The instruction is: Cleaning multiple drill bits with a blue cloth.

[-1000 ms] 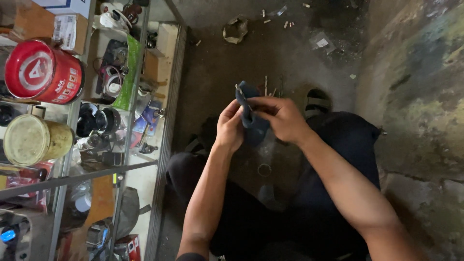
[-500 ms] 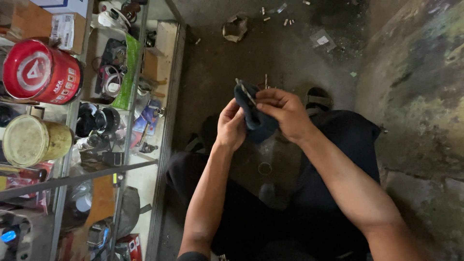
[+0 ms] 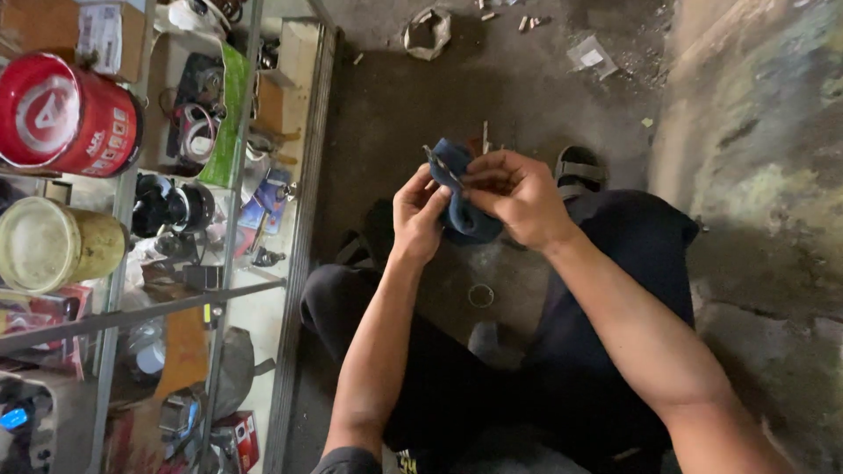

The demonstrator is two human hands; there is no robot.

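Seated person, both hands up over the lap. Left hand [image 3: 420,215] and right hand [image 3: 516,195] both grip a blue cloth [image 3: 460,211] bunched between them, a small metal piece at its top edge. Dirty floor [image 3: 395,105] below, a sandal [image 3: 575,169] just beyond the right hand. Glass shelf [image 3: 176,175] to the left with a red tin [image 3: 61,118] and a yellow tub [image 3: 53,244].

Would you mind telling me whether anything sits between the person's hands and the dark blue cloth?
Nothing visible does. The left hand and the right hand both grip the dark blue cloth directly, holding it above the dirty floor between the knees.
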